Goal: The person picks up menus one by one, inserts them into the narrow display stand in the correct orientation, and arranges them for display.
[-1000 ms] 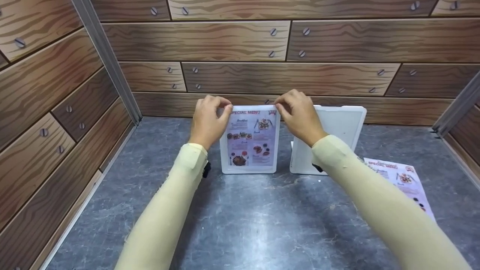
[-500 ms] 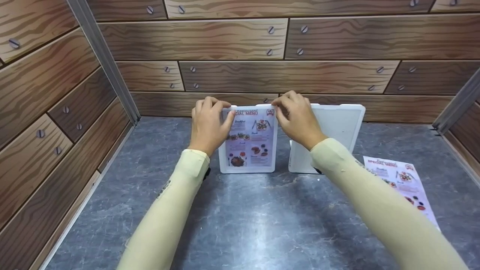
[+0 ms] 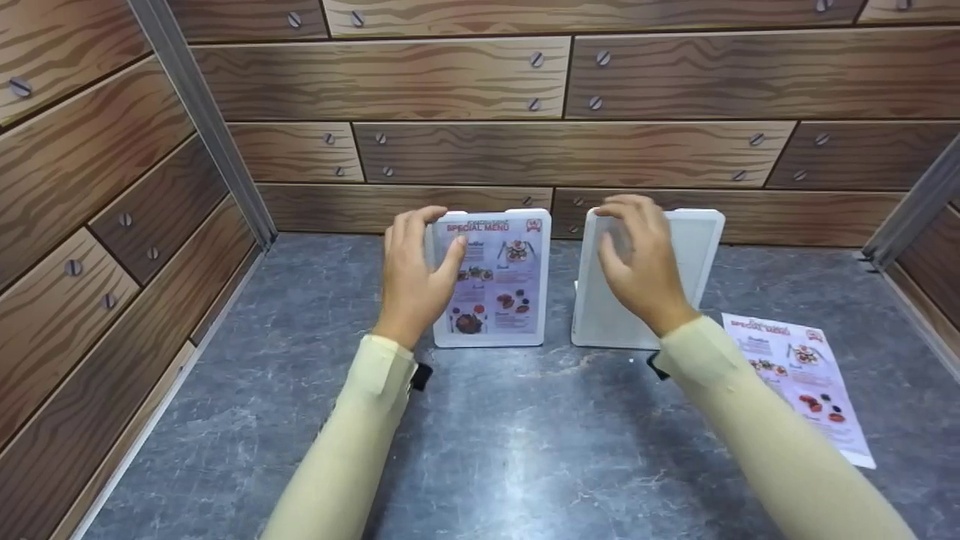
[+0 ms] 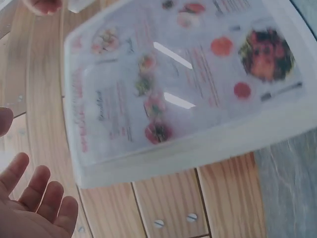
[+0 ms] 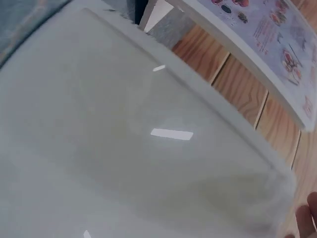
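Upright on the table stands a white display stand [image 3: 545, 292] with a printed menu sheet [image 3: 499, 274] behind its clear front. My left hand [image 3: 416, 281] is at its upper left side with the thumb and fingers spread. In the left wrist view that hand's fingers [image 4: 37, 186] appear apart from the stand's edge. A second white display stand [image 3: 600, 307], bearing no sheet, stands to the right. My right hand [image 3: 645, 262] is in front of its upper left part, fingers loosely bent with nothing between them. In the right wrist view the blank panel [image 5: 124, 139] fills most of the picture.
A loose menu sheet [image 3: 802, 375] lies face up on the grey marbled table [image 3: 480, 450], right of the blank stand. Behind the stands rises a wood-patterned wall [image 3: 450, 82]. Another such wall [image 3: 97, 225] runs along the left side.
My right hand has left the menu stand's upper right corner and moved right to the blank stand. My left hand has loosened from the upper left corner, and its fingers have spread.
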The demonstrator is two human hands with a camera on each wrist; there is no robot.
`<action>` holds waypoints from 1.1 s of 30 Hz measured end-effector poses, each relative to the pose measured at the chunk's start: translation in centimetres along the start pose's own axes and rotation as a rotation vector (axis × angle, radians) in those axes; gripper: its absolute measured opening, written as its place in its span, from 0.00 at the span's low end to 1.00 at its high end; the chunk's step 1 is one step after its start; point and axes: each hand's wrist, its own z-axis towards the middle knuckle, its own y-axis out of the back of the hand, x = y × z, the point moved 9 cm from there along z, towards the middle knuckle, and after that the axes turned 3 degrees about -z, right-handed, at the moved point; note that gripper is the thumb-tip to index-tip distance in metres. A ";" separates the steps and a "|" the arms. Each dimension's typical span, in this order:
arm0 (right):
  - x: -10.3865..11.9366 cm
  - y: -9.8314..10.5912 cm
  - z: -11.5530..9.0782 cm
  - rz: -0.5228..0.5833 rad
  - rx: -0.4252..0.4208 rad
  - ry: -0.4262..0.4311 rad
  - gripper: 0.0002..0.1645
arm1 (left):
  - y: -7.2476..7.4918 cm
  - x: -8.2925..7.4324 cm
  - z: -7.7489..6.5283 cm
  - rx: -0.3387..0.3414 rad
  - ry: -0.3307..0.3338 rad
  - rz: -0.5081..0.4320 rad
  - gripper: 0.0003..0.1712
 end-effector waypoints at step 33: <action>-9.7 11.9 -12.1 -0.054 -0.005 -0.455 0.16 | -2.9 10.3 -5.1 0.150 0.438 -0.147 0.19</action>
